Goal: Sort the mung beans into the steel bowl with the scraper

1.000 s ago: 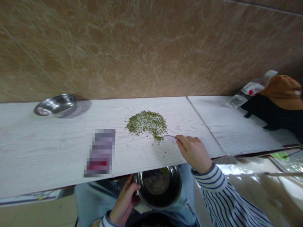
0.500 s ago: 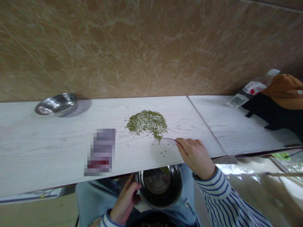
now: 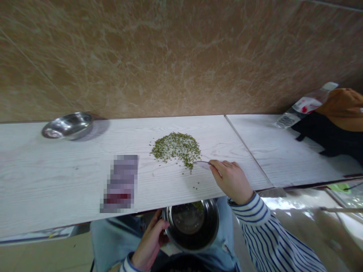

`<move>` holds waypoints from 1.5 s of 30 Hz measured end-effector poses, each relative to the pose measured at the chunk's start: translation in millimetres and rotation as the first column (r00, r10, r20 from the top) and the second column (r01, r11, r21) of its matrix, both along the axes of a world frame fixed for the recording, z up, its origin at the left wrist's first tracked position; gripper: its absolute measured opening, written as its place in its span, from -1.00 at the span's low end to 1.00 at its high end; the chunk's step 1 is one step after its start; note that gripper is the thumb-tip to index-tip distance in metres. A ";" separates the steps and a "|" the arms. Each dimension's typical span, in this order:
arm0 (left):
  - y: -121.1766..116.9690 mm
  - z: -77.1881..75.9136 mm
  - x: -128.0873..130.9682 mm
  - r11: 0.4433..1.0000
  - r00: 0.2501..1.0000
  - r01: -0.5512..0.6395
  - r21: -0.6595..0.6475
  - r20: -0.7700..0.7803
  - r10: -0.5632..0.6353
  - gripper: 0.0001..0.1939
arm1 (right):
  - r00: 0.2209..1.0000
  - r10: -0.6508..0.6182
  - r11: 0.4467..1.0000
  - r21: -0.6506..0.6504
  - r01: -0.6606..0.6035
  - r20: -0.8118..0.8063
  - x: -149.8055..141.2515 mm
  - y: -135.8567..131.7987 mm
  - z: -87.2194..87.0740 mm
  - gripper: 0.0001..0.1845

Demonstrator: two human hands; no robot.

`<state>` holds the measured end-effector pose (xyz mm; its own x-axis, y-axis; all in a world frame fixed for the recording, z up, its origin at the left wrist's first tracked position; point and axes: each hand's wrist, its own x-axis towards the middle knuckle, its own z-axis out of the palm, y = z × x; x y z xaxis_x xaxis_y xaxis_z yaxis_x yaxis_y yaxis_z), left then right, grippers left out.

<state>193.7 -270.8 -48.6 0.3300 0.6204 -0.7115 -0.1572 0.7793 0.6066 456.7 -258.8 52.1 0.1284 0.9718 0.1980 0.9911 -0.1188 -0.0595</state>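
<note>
A loose pile of small green beans [image 3: 172, 147], like mung beans with white grains among them, is spread on the white wood-grain counter [image 3: 70, 181]. My right hand [image 3: 231, 181] is closed on a thin, pale, spoon-like utensil [image 3: 202, 163], whose far end touches the near right edge of the pile. Below the counter's front edge, my left hand [image 3: 151, 238] grips the left rim of a round steel pot [image 3: 195, 241] over my lap. Some green beans [image 3: 197, 206] lie inside at the pot's far side.
A shallow steel bowl [image 3: 68, 126] stands at the back left. Nearer lies a flat, pixelated rectangular item [image 3: 120, 185]. At the right, a clear plastic bottle [image 3: 304, 105] leans beside a brown and black cloth item [image 3: 340, 124]. A marbled wall [image 3: 170, 56] rises behind.
My right hand has shifted slightly away from me and to the left, bringing the utensil's end against the pile's lower edge. My left hand and the pot stay put.
</note>
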 end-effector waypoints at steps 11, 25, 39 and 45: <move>1.3 3.0 1.5 1.000 1.000 -0.017 0.001 -0.014 0.017 -0.53 | 0.999 -0.054 0.996 0.072 0.054 -0.001 12.3 6.8 -0.1 -0.76; -1.8 -0.7 3.3 0.997 0.996 -0.074 0.010 -0.052 0.075 -0.44 | 1.000 -0.009 0.998 0.057 0.010 -0.013 15.7 -15.8 -1.4 -0.76; -2.2 2.1 6.0 0.998 0.997 -0.055 0.022 -0.050 0.056 -0.41 | 0.999 0.033 0.998 0.049 -0.032 -0.027 -2.2 -18.3 -2.1 -0.76; -1.7 4.4 5.2 0.998 0.998 -0.051 0.022 -0.042 0.052 -0.43 | 0.999 0.048 0.997 0.053 -0.048 -0.008 -6.3 -6.4 -0.3 -0.76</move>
